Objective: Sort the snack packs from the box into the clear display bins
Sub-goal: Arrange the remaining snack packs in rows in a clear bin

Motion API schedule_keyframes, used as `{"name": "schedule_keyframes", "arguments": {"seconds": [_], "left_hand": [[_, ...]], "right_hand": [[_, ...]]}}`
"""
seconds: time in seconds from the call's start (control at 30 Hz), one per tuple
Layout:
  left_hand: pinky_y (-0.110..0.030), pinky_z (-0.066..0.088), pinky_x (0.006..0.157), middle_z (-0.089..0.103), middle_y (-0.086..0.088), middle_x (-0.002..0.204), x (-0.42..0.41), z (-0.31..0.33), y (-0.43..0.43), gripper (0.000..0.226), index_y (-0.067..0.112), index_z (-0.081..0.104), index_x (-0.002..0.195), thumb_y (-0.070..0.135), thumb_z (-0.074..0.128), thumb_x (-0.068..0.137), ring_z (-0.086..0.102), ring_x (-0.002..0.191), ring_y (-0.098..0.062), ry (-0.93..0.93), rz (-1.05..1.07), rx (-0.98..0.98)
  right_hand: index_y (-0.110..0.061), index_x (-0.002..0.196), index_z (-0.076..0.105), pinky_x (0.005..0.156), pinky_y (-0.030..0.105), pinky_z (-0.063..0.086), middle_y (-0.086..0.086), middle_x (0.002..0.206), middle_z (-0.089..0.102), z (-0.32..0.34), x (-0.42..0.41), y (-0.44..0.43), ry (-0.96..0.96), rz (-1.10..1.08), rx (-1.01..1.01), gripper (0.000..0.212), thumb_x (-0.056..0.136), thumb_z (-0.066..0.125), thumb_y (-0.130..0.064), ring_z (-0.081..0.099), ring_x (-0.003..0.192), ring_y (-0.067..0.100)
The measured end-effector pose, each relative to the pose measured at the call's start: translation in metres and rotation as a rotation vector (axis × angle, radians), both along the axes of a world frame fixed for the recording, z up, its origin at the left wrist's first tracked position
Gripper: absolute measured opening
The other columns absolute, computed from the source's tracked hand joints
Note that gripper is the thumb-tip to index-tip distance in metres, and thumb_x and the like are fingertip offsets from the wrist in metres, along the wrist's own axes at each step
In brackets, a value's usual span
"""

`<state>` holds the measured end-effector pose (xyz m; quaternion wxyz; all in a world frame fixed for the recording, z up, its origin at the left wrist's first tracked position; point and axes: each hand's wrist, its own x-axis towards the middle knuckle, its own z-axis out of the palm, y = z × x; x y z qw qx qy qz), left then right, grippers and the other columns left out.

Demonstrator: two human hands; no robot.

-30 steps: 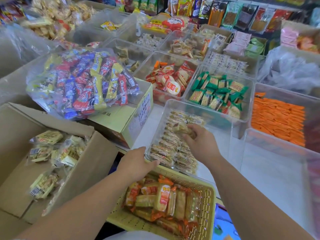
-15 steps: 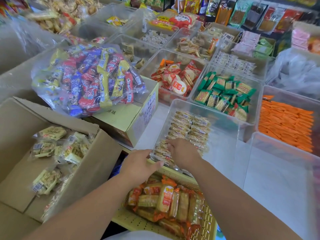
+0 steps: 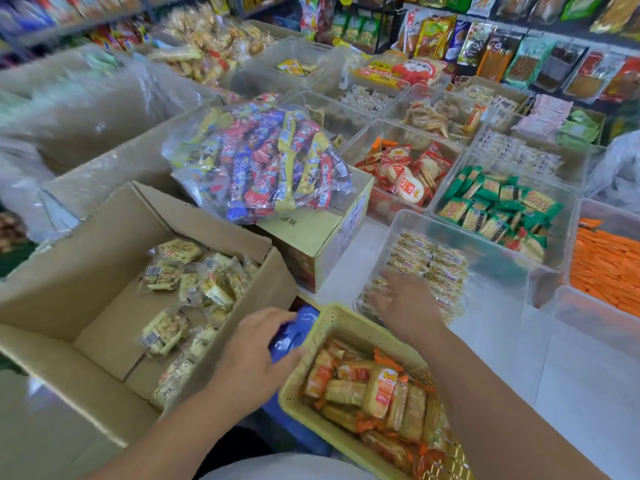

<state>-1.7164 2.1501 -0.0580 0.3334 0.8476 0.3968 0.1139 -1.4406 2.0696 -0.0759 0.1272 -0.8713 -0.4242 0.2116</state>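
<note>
An open cardboard box (image 3: 114, 323) at the left holds several pale yellow snack packs (image 3: 173, 275). The same kind of pack lies in rows (image 3: 436, 261) inside a clear display bin (image 3: 502, 282) right of centre. My right hand (image 3: 405, 303) is blurred and lies fingers spread on the packs at the bin's near end, holding nothing. My left hand (image 3: 256, 344) hovers between the box and a yellow basket (image 3: 346, 317), fingers loosely curled over a shiny blue thing (image 3: 298, 327). Whether it grips that thing is unclear.
The yellow basket holds orange-wrapped packs (image 3: 374, 389). A bag of colourful bars (image 3: 263, 161) lies on a small yellow carton (image 3: 311, 233). Behind are bins of red packs (image 3: 405, 171), green packs (image 3: 498, 206) and orange packs (image 3: 606, 265). Hanging snack bags fill the back.
My right hand drew back from the bin's middle to its near end and spread flat. My left hand slid left off the basket's rim. The view swung toward the box.
</note>
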Motion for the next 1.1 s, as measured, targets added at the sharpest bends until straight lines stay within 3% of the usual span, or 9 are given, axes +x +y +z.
{"name": "schedule_keyframes", "arguments": {"seconds": [0.13,0.27,0.37,0.53,0.63,0.7,0.8,1.03,1.1], "left_hand": [[-0.026,0.045,0.092,0.063,0.019,0.116,-0.08,0.012,0.025,0.031,0.038,0.07,0.116,0.028,0.079,0.088,0.054,0.105,0.007,-0.096,0.274,-0.071],[-0.025,0.046,0.076,0.063,0.021,0.11,-0.135,0.007,0.076,0.028,0.049,0.062,0.107,0.035,0.077,0.087,0.061,0.101,-0.004,-0.033,0.438,-0.11],[-0.03,0.043,0.081,0.062,0.008,0.122,-0.163,-0.011,0.126,0.035,0.042,0.057,0.12,0.044,0.074,0.089,0.058,0.103,-0.011,0.196,0.368,-0.188],[-0.036,0.044,0.099,0.049,-0.005,0.15,-0.184,-0.041,0.196,0.069,0.025,0.048,0.147,0.058,0.068,0.089,0.053,0.131,-0.024,0.408,0.229,-0.306],[-0.024,0.047,0.08,0.047,-0.007,0.156,-0.18,-0.054,0.226,0.074,0.02,0.042,0.153,0.052,0.07,0.091,0.065,0.109,-0.018,0.442,0.14,-0.413],[-0.021,0.05,0.075,0.045,-0.01,0.158,-0.172,-0.063,0.238,0.074,0.017,0.037,0.156,0.045,0.068,0.095,0.066,0.097,-0.015,0.436,0.118,-0.51],[-0.034,0.043,0.1,0.052,-0.014,0.152,-0.163,-0.078,0.248,0.066,0.012,0.045,0.152,0.05,0.059,0.1,0.055,0.131,-0.031,0.53,0.053,-0.612],[-0.033,0.038,0.09,0.061,-0.013,0.139,-0.161,-0.096,0.239,0.044,0.008,0.062,0.13,0.038,0.067,0.098,0.056,0.101,-0.021,0.455,0.043,-0.838],[-0.034,0.039,0.098,0.059,-0.012,0.143,-0.161,-0.096,0.237,0.05,0.009,0.063,0.132,0.039,0.073,0.094,0.056,0.119,-0.027,0.449,0.044,-0.897]], "right_hand": [[-0.025,0.141,0.055,0.119,0.045,0.027,0.001,0.145,0.053,0.025,-0.066,0.023,-0.085,0.091,0.21,0.049,0.096,0.057,-0.045,0.03,0.144,0.03],[-0.026,0.137,0.06,0.121,0.04,0.024,-0.001,0.144,0.052,0.033,-0.153,0.05,0.015,0.298,0.308,0.046,0.096,0.056,-0.047,0.033,0.141,0.025],[-0.03,0.136,0.059,0.123,0.041,0.02,-0.004,0.148,0.047,0.024,-0.211,0.073,0.036,0.373,0.285,0.047,0.096,0.052,-0.054,0.026,0.145,0.022],[-0.045,0.14,0.05,0.123,0.052,0.01,-0.011,0.162,0.026,-0.001,-0.273,0.091,0.034,0.229,0.12,0.053,0.093,0.04,-0.067,-0.021,0.153,0.021],[-0.043,0.137,0.052,0.119,0.058,0.023,-0.013,0.163,0.019,-0.007,-0.286,0.091,-0.055,0.183,0.009,0.053,0.093,0.03,-0.064,-0.038,0.146,0.017],[-0.044,0.134,0.054,0.116,0.058,0.029,-0.015,0.162,0.02,-0.006,-0.289,0.092,-0.06,0.131,-0.005,0.054,0.091,0.025,-0.06,-0.038,0.145,0.013],[-0.045,0.131,0.055,0.11,0.059,0.039,-0.017,0.159,0.018,0.0,-0.293,0.094,-0.047,0.092,-0.035,0.047,0.091,0.031,-0.052,-0.036,0.146,0.009],[-0.044,0.132,0.055,0.111,0.062,0.038,-0.019,0.158,0.014,0.002,-0.298,0.096,-0.048,0.047,-0.076,0.038,0.095,0.047,-0.04,-0.035,0.146,0.007],[-0.045,0.132,0.055,0.111,0.063,0.037,-0.019,0.159,0.014,0.002,-0.299,0.096,-0.054,0.035,-0.077,0.038,0.095,0.049,-0.039,-0.034,0.147,0.008]]}}
